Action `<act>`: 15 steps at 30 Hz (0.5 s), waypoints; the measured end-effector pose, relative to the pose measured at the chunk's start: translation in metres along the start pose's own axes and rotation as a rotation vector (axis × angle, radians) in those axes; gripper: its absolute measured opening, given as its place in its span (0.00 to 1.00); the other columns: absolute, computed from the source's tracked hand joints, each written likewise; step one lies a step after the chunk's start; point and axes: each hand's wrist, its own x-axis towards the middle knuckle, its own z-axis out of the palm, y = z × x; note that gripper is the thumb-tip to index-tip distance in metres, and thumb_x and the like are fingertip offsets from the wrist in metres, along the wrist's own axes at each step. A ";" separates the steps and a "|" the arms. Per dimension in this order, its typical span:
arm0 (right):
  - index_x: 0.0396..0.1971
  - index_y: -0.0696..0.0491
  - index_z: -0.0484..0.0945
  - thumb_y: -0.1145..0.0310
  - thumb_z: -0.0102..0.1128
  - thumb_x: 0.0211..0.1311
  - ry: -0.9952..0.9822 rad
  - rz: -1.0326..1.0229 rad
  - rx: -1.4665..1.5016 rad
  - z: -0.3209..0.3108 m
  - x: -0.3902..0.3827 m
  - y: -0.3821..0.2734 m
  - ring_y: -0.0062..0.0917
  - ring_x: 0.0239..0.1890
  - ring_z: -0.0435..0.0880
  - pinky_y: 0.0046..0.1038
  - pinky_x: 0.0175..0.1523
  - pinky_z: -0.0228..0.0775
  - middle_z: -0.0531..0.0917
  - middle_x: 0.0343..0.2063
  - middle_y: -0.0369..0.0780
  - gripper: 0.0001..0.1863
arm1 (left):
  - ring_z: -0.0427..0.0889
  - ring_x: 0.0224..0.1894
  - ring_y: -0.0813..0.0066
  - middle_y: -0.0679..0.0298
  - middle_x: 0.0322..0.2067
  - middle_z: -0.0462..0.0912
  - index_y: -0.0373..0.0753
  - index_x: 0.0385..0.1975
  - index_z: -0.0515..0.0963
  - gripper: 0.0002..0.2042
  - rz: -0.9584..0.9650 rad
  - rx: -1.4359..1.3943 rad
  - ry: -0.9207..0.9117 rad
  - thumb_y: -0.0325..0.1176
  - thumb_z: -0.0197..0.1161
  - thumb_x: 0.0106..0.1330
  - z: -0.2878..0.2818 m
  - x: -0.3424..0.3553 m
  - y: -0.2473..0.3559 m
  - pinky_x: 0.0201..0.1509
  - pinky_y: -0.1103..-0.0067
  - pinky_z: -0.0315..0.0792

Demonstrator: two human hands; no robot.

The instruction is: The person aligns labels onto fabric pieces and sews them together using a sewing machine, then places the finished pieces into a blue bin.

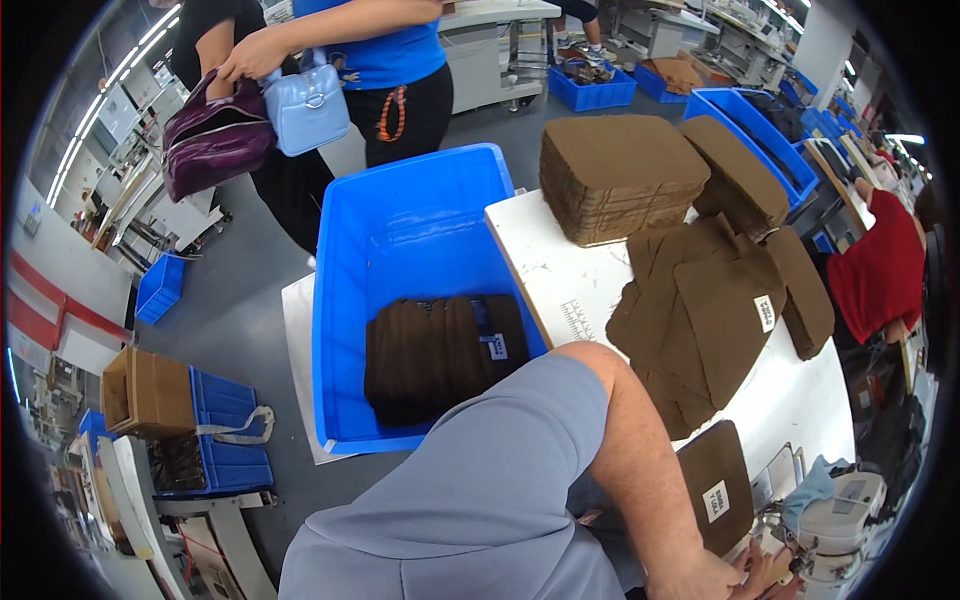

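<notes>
My left arm, in a grey sleeve, reaches across to the lower right. There my left hand (694,578) is closed, its fingers bent and partly cut off by the lower edge. Close beside it, my right hand (764,573) is also closed, by the sewing machine (838,515). What the fingers hold is too small and hidden to make out. A brown fabric panel (722,455) with a white label lies on the white table (535,240), just above my hands. A light blue cloth (812,492) hangs on the machine.
Brown panels stand in a tall stack (625,165), with a loose labelled pile (700,310) nearer. Left of the table, a blue bin (420,215) holds folded dark brown pieces (430,355). Beyond it, a person in a blue shirt (385,50) handles a purple bag (215,140) and a light blue bag (308,108).
</notes>
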 end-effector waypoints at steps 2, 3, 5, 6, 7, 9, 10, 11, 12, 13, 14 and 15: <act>0.45 0.61 0.82 0.63 0.65 0.60 -0.021 -0.008 0.010 -0.002 0.001 0.002 0.39 0.45 0.85 0.41 0.52 0.71 0.84 0.36 0.44 0.18 | 0.88 0.41 0.57 0.51 0.40 0.87 0.35 0.40 0.85 0.24 -0.078 0.006 -0.008 0.54 0.64 0.65 0.002 -0.004 -0.003 0.45 0.59 0.77; 0.44 0.60 0.83 0.63 0.66 0.59 -0.029 -0.011 0.014 -0.003 0.001 0.001 0.40 0.46 0.85 0.42 0.52 0.71 0.84 0.36 0.45 0.18 | 0.88 0.42 0.56 0.51 0.40 0.88 0.35 0.39 0.85 0.24 -0.129 0.019 -0.011 0.54 0.65 0.64 0.002 -0.005 -0.004 0.47 0.57 0.77; 0.43 0.60 0.83 0.63 0.66 0.57 -0.049 -0.016 0.016 -0.005 0.000 0.000 0.42 0.46 0.84 0.44 0.53 0.70 0.83 0.35 0.45 0.18 | 0.88 0.41 0.62 0.55 0.37 0.89 0.35 0.32 0.88 0.15 -0.196 0.038 -0.230 0.43 0.67 0.61 0.004 -0.003 -0.012 0.45 0.67 0.78; 0.42 0.60 0.84 0.63 0.67 0.56 -0.062 -0.030 0.020 -0.007 0.001 0.001 0.42 0.47 0.84 0.45 0.54 0.70 0.83 0.34 0.45 0.18 | 0.88 0.40 0.62 0.57 0.36 0.89 0.36 0.32 0.88 0.17 -0.208 0.054 -0.192 0.47 0.65 0.62 0.005 -0.002 -0.014 0.44 0.67 0.78; 0.41 0.60 0.84 0.62 0.67 0.55 -0.085 -0.043 0.026 -0.009 0.001 0.002 0.43 0.47 0.84 0.46 0.54 0.69 0.83 0.34 0.45 0.18 | 0.88 0.39 0.62 0.58 0.35 0.89 0.37 0.31 0.88 0.20 -0.216 0.067 -0.156 0.50 0.63 0.62 0.006 -0.004 -0.017 0.43 0.66 0.78; 0.40 0.60 0.85 0.62 0.68 0.53 -0.127 -0.071 0.013 -0.015 0.000 0.000 0.45 0.48 0.84 0.47 0.55 0.68 0.83 0.33 0.45 0.18 | 0.84 0.41 0.57 0.56 0.35 0.84 0.38 0.30 0.85 0.17 -0.371 -0.268 -0.265 0.48 0.72 0.56 0.005 -0.003 -0.024 0.48 0.62 0.74; 0.44 0.60 0.84 0.62 0.70 0.51 -0.173 -0.098 -0.004 -0.019 0.002 0.001 0.47 0.52 0.83 0.48 0.54 0.69 0.83 0.37 0.47 0.22 | 0.84 0.40 0.57 0.58 0.34 0.84 0.38 0.29 0.85 0.16 -0.441 -0.312 -0.258 0.47 0.72 0.56 0.003 -0.007 -0.029 0.46 0.63 0.73; 0.48 0.60 0.84 0.61 0.71 0.49 -0.179 -0.155 -0.010 -0.022 0.005 0.003 0.49 0.56 0.81 0.48 0.54 0.71 0.84 0.42 0.50 0.26 | 0.83 0.39 0.56 0.60 0.33 0.83 0.37 0.27 0.84 0.16 -0.506 -0.398 -0.315 0.46 0.72 0.56 -0.001 -0.012 -0.035 0.44 0.64 0.73; 0.49 0.59 0.84 0.61 0.72 0.50 -0.240 -0.099 -0.046 -0.025 0.004 0.003 0.48 0.56 0.81 0.47 0.55 0.71 0.84 0.42 0.49 0.26 | 0.82 0.44 0.57 0.58 0.35 0.83 0.36 0.29 0.84 0.17 -0.609 -0.506 -0.419 0.47 0.71 0.57 -0.004 -0.018 -0.041 0.47 0.64 0.72; 0.49 0.58 0.84 0.61 0.73 0.50 -0.274 -0.054 -0.080 -0.025 0.005 0.001 0.46 0.56 0.82 0.46 0.56 0.72 0.84 0.42 0.48 0.26 | 0.78 0.58 0.55 0.51 0.47 0.81 0.33 0.42 0.83 0.24 -0.562 -0.467 -0.440 0.50 0.71 0.60 -0.010 -0.029 -0.047 0.57 0.62 0.71; 0.49 0.57 0.84 0.61 0.73 0.52 -0.252 -0.064 -0.052 -0.026 0.005 0.001 0.44 0.57 0.82 0.45 0.56 0.72 0.84 0.42 0.47 0.25 | 0.66 0.72 0.51 0.44 0.62 0.73 0.30 0.59 0.75 0.34 -0.522 -0.359 -0.484 0.54 0.68 0.63 -0.015 -0.037 -0.051 0.71 0.57 0.64; 0.49 0.56 0.85 0.62 0.74 0.53 -0.274 -0.025 -0.054 -0.027 0.005 0.000 0.41 0.57 0.82 0.44 0.56 0.73 0.85 0.42 0.45 0.24 | 0.58 0.78 0.49 0.43 0.71 0.65 0.29 0.70 0.63 0.43 -0.584 -0.478 -0.575 0.58 0.64 0.66 -0.020 -0.046 -0.054 0.79 0.55 0.53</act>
